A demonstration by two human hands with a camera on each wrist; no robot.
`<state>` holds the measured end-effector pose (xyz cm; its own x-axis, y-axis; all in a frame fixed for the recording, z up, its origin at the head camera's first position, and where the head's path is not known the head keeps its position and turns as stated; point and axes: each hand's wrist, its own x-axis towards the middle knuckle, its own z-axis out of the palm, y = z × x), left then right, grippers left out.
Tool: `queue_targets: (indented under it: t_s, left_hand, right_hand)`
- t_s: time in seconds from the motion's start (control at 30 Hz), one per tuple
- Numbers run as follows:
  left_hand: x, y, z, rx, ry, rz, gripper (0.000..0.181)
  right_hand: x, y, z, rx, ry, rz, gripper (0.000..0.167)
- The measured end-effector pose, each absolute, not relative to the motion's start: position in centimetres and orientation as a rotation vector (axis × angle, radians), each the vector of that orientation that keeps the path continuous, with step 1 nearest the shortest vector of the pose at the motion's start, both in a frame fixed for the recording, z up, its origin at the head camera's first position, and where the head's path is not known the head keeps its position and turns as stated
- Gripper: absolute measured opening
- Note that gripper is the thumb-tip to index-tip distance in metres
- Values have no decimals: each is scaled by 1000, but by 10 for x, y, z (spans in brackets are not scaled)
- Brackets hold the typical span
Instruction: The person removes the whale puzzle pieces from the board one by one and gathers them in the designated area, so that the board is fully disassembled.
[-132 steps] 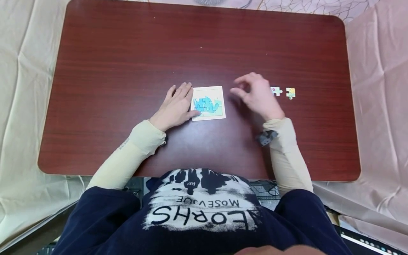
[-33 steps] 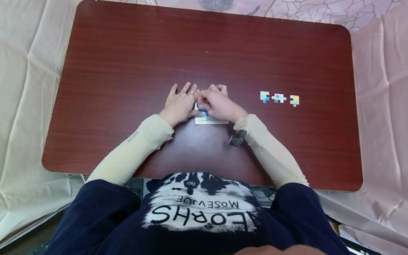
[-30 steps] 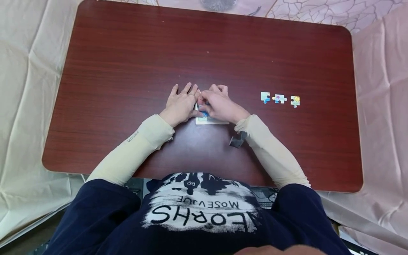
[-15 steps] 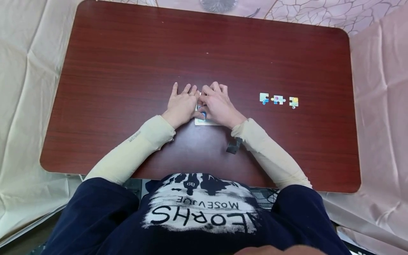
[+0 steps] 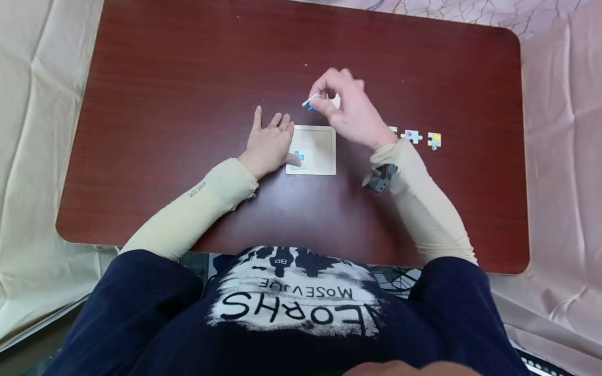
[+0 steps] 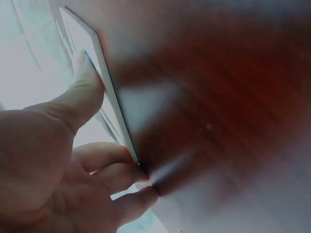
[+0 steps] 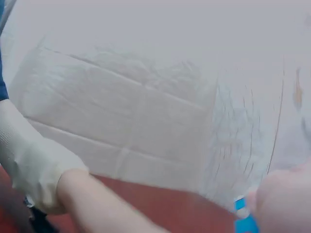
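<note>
A pale square puzzle tray (image 5: pixel 321 151) lies on the table, mostly bare inside. One blue puzzle piece (image 5: pixel 298 156) sits in its lower left corner. My left hand (image 5: pixel 268 145) rests at the tray's left edge, fingers spread and nearly straight, the thumb lying over the rim by that piece. In the left wrist view the thumb touches the tray frame (image 6: pixel 111 92). My right hand (image 5: pixel 352 107) is raised beyond the tray's upper right corner and pinches blue-and-white puzzle pieces (image 5: pixel 311 101) between thumb and fingers; how many is unclear.
To the right lie loose puzzle pieces: a pink-and-blue one (image 5: pixel 411 137), a yellow-flowered one (image 5: pixel 435 140) and another (image 5: pixel 393 129) partly behind the right wrist. The dark red table (image 5: pixel 188 78) is bordered by pale cloth (image 5: pixel 555 130).
The right hand has lifted off the tray, moving away and rightward with puzzle pieces in its pinch. The tray, filled with several pieces earlier, now shows one. The left hand has stayed at the edge.
</note>
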<state>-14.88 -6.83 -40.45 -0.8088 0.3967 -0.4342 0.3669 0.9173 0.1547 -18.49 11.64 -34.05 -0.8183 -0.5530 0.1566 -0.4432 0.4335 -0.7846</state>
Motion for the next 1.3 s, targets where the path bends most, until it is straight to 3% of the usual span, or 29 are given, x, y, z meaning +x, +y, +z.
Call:
queue_targets:
  t_s: [0.2, 0.4, 0.57, 0.73, 0.8, 0.93, 1.1, 1.2, 1.3]
  left_hand:
    - [-153, -71, -402, 548, 2613, 134, 99]
    - [-150, -75, -404, 563, 2648, 152, 100]
    - [-148, -74, -404, 566, 2676, 185, 100]
    - [-148, -75, -404, 558, 2673, 193, 100]
    - [-149, -75, -403, 562, 2677, 188, 100]
    - [-148, -76, -405, 568, 2689, 188, 100]
    - [-149, -77, -406, 585, 2693, 194, 100]
    - [-150, -77, -405, 599, 2688, 183, 100]
    - [-150, -78, -404, 601, 2673, 157, 100]
  right_hand:
    - [-186, 126, -358, -592, 2284, -1463, 15]
    - [-225, 161, -381, -272, 2613, -1515, 5]
    - [-257, 168, -381, -128, 2884, -849, 36]
    - [-274, 164, -387, -12, 2747, -412, 68]
    - [-279, 163, -388, 10, 2706, -368, 71]
    - [-280, 166, -387, 44, 2681, -439, 62]
    - [-254, 169, -382, -152, 2744, -803, 45]
    - [-222, 166, -384, -562, 2754, -942, 27]
    - [-189, 159, -389, -992, 2746, -807, 13]
